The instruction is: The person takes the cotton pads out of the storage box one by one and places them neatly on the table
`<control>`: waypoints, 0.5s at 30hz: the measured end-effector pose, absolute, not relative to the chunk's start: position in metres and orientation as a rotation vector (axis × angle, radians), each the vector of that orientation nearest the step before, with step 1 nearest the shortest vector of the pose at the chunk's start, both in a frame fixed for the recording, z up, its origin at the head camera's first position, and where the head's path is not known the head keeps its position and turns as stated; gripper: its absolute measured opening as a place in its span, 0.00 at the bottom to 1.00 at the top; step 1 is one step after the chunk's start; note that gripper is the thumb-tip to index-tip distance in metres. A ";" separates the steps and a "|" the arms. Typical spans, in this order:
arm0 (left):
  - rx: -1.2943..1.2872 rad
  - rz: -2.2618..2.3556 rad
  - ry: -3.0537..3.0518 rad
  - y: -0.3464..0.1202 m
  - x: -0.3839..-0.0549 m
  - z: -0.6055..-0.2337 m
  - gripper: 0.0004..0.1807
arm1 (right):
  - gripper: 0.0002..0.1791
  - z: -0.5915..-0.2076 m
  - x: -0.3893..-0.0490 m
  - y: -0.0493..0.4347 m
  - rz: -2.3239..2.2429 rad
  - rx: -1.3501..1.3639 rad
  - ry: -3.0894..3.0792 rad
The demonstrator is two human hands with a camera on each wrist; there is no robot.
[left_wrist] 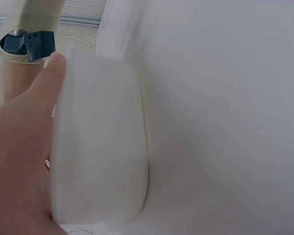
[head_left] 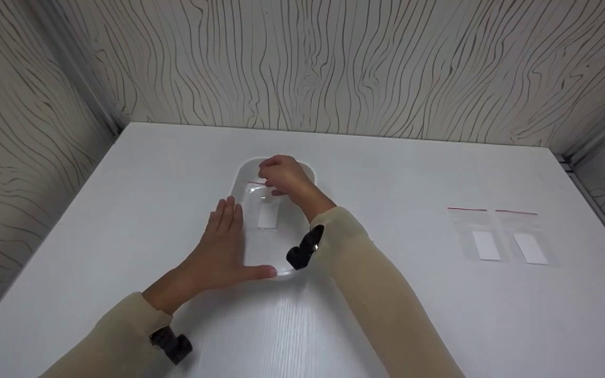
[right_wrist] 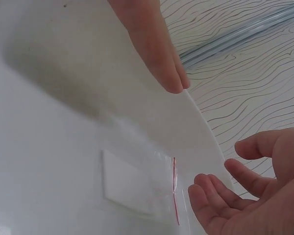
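A white oblong tray with rounded ends (head_left: 276, 257) lies lengthwise on the table. Inside it is a small clear zip bag (right_wrist: 162, 193) with a red line along its top and a white card (head_left: 268, 215) in it. My left hand (head_left: 216, 254) rests along the tray's left and near edges, fingers straight and thumb spread onto the near rim. Over the tray's far part is my right hand (head_left: 289, 178), close to the bag's red top. In the right wrist view its fingers (right_wrist: 206, 196) are loosely bent, with nothing between them and the thumb.
Two more clear zip bags, one left (head_left: 473, 233) and one right (head_left: 525, 236), lie side by side on the right of the white table (head_left: 386, 178), each with a white card. Panels with a wood-grain line pattern (head_left: 302, 63) stand behind and at both sides.
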State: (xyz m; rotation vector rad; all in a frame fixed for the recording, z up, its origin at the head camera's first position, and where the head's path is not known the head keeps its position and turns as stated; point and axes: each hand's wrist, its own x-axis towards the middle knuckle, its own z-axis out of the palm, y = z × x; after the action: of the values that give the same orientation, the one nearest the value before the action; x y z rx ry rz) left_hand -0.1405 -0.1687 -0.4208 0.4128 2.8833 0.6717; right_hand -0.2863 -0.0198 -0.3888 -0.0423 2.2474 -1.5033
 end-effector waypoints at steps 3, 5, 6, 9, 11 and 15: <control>0.414 0.659 2.891 -0.169 -0.140 -0.420 0.76 | 0.20 -0.391 -0.287 -0.020 -1.509 -0.040 2.263; 0.417 0.657 2.894 -0.168 -0.141 -0.421 0.76 | 0.20 -0.392 -0.287 -0.021 -1.508 -0.046 2.272; 0.417 0.659 2.893 -0.168 -0.141 -0.421 0.76 | 0.20 -0.394 -0.287 -0.021 -1.507 -0.051 2.272; 0.421 0.662 2.892 -0.168 -0.140 -0.421 0.76 | 0.21 -0.397 -0.287 -0.022 -1.486 -0.064 2.289; 0.422 0.673 2.886 -0.168 -0.140 -0.421 0.76 | 0.21 -0.401 -0.286 -0.022 -1.460 -0.071 2.313; 0.422 0.681 2.881 -0.167 -0.140 -0.421 0.76 | 0.20 -0.405 -0.285 -0.021 -1.379 -0.093 2.395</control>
State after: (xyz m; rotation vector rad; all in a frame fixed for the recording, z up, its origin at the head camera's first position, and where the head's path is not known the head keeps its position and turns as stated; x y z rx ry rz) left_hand -0.1398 -0.1674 -0.4214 0.4224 2.8809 0.6809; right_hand -0.2854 -0.0210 -0.4054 -0.0930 2.3945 -1.3790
